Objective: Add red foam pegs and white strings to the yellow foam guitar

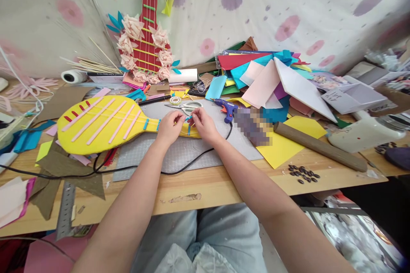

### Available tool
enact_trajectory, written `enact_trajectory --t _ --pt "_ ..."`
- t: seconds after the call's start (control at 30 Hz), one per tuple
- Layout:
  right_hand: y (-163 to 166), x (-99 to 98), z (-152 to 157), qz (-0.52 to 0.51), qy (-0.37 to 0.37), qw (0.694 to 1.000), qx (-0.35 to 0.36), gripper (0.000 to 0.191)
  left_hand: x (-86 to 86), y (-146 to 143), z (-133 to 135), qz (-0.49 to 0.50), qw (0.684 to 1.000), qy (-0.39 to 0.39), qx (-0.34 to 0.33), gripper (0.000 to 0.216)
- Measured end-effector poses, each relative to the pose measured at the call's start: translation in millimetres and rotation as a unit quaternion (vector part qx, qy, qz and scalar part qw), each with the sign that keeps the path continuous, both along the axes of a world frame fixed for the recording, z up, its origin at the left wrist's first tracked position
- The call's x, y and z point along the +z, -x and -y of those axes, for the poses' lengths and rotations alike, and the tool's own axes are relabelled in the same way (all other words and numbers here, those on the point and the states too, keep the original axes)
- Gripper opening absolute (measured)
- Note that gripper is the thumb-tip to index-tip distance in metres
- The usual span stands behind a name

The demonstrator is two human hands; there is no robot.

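A yellow craft instrument (105, 145), like a small guitar with pink strips across its body and pale strings, lies on its back. Blue bands (146, 124) cross its neck, which points right. Over the neck, my right hand (203, 124) pinches a small blue strip (188, 117) in its fingertips. Close beside it is my left hand (171, 127), thumb and fingers pressed together; whatever is between them is too small to make out. Under the neck lies a grey cutting mat (179, 155). Scissors (192, 105) and a blue glue gun (226, 108) lie just behind my hands.
A red craft guitar (150, 47) with paper flowers leans at the back. Coloured sheets (253, 76) pile up behind right. A black cord (188, 170) crosses the mat. Rightward are a brown roll (320, 147), dark beads (303, 173) and a white jar (358, 134); a metal ruler (65, 209) overhangs the front edge.
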State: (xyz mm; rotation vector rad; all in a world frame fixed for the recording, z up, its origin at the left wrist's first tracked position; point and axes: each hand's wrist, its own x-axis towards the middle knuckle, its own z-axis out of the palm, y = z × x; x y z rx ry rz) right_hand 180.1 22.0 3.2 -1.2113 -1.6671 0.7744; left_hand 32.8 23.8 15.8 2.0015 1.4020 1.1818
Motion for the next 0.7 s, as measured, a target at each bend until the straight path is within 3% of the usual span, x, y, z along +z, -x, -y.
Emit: enact_trajectory --t 0.1,0.23,0.47,0.7 --pt "-1 1.0 2 -0.002 0.011 1.000 0.019 0.008 1.1 1 0 -0.020 0.999 -0.025 -0.005 0.011" --pt "-1 3.8 5 0.017 0.021 0.999 0.033 0.011 2.4 2 2 -0.034 0.999 0.017 -0.017 0.010" --pt "-2 7.5 5 0.132 -0.005 0.990 -0.047 0.017 3.8 3 4 -0.095 0.995 -0.027 0.025 0.013" --pt "1 6.1 8 0.085 0.010 0.996 0.039 0.011 8.6 -1 11 -0.197 0.976 0.021 0.087 0.021"
